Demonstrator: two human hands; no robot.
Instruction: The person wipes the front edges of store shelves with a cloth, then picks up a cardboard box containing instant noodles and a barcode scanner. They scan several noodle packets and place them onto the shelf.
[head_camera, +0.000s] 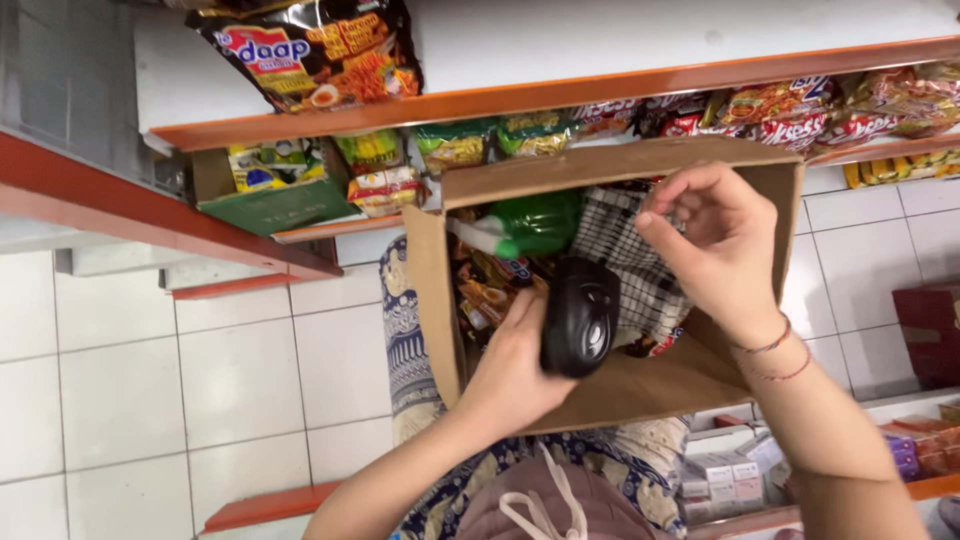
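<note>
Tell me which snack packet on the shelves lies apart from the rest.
The dark noodle packet, alone on the top shelf; the other packets crowd the shelf below, behind the cardboard box.

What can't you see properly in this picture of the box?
- Head view: the left hand's fingertips, hidden behind the black packet.
- The checked packet's right end, covered by the right hand.
- The cardboard box's bottom, hidden by snacks.
- The noodle packet's top, cut off by the frame's edge.
</note>
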